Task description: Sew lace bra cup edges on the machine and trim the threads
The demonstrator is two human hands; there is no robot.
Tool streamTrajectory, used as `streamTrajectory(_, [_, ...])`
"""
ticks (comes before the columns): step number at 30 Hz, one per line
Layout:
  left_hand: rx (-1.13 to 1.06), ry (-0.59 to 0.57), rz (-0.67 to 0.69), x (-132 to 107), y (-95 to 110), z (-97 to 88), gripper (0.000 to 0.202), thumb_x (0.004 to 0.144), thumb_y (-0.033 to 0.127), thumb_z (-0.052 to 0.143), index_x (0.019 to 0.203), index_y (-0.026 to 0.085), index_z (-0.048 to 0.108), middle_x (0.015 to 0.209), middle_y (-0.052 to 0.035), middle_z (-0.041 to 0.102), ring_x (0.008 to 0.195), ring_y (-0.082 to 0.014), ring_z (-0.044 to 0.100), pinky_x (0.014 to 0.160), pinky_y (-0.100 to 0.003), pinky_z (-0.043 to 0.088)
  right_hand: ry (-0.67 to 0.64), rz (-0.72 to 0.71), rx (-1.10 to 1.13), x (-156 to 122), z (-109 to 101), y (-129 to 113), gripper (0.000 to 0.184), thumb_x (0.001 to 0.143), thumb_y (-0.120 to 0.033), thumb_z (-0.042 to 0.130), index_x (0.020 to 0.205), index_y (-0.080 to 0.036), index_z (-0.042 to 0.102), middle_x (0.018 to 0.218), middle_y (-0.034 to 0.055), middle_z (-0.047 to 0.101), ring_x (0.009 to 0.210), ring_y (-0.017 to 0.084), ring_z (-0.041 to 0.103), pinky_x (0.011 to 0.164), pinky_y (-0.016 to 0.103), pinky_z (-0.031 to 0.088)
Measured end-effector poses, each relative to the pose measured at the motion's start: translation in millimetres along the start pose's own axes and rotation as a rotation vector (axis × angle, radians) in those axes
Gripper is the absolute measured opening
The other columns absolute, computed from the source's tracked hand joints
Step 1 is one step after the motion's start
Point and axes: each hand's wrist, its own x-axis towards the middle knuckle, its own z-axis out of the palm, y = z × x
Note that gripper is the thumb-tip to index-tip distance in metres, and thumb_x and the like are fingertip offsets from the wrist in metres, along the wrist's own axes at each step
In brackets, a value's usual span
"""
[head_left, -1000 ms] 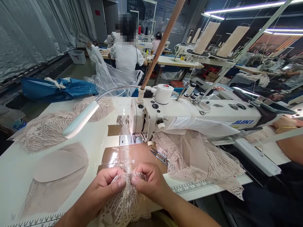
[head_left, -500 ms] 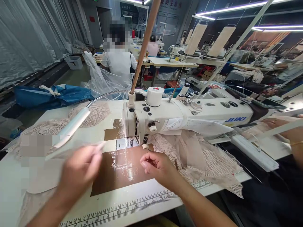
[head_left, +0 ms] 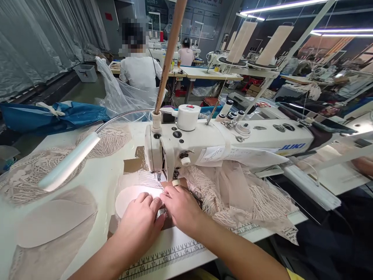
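Observation:
A pale oval pad (head_left: 128,197) on a sheer lace piece (head_left: 134,179) lies at the front of the white sewing machine (head_left: 186,144), close by its needle and presser foot (head_left: 159,177). My left hand (head_left: 142,216) is closed on the pad's near edge, thumb tucked below. Beside it, fingertips almost meeting, my right hand (head_left: 182,208) pinches the right end of the same piece. A small shiny silvery object (head_left: 161,212) shows by the left fingers; its kind is unclear. The brown sheet (head_left: 112,225) on the table is mostly covered.
On the left lie another oval pad (head_left: 52,223) on mesh and lace pieces (head_left: 37,175), under a lamp (head_left: 70,161). Lace fabric (head_left: 241,194) is bunched right of the needle. A printed ruler (head_left: 163,258) follows the front edge. Another person's hand (head_left: 363,166) appears at far right.
My left hand has moved right, from the table's left side to the needle area, bringing the padded lace piece over the brown sheet. My right hand has closed on that piece.

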Motion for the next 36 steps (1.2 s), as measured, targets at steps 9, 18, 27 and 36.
streamTrajectory(9, [-0.017, 0.211, 0.288, 14, -41, 17.8, 0.035, 0.094, 0.018, 0.034, 0.104, 0.010, 0.067, 0.115, -0.0162, 0.067, 0.093, -0.0257, 0.064, 0.075, -0.038, 0.056, 0.025, 0.072, -0.142, 7, 11, -1, 0.028, 0.093, -0.016, 0.048, 0.119, -0.019, 0.058, 0.105, 0.0105, 0.063, 0.094, 0.024, 0.054, 0.074, 0.035, 0.047])
streamTrajectory(18, [0.068, 0.215, 0.331, 32, -59, 19.3, 0.030, 0.093, 0.017, 0.040, 0.100, 0.009, 0.068, 0.111, -0.0185, 0.068, 0.087, -0.0256, 0.061, 0.073, -0.038, 0.053, 0.080, 0.162, -0.147, 22, 15, 0, 0.031, 0.093, -0.015, 0.045, 0.120, -0.021, 0.059, 0.098, 0.0121, 0.064, 0.092, 0.026, 0.056, 0.072, 0.035, 0.048])
streamTrajectory(27, [-0.005, 0.203, 0.331, 37, -71, 12.5, 0.033, 0.093, 0.024, 0.043, 0.071, 0.016, 0.066, 0.074, -0.0094, 0.068, 0.071, -0.0213, 0.055, 0.067, -0.034, 0.048, 0.079, 0.153, -0.134, 22, 15, 2, 0.034, 0.090, -0.014, 0.047, 0.122, -0.022, 0.058, 0.105, 0.0138, 0.063, 0.095, 0.025, 0.055, 0.075, 0.034, 0.047])
streamTrajectory(36, [-0.014, 0.212, 0.252, 40, -70, 14.4, 0.033, 0.093, 0.019, 0.038, 0.084, 0.017, 0.069, 0.084, -0.0109, 0.068, 0.078, -0.0239, 0.056, 0.070, -0.037, 0.047, 0.055, 0.142, -0.090, 19, 6, 2, 0.043, 0.082, -0.010, 0.051, 0.123, -0.021, 0.058, 0.105, 0.0123, 0.062, 0.093, 0.026, 0.054, 0.073, 0.034, 0.046])
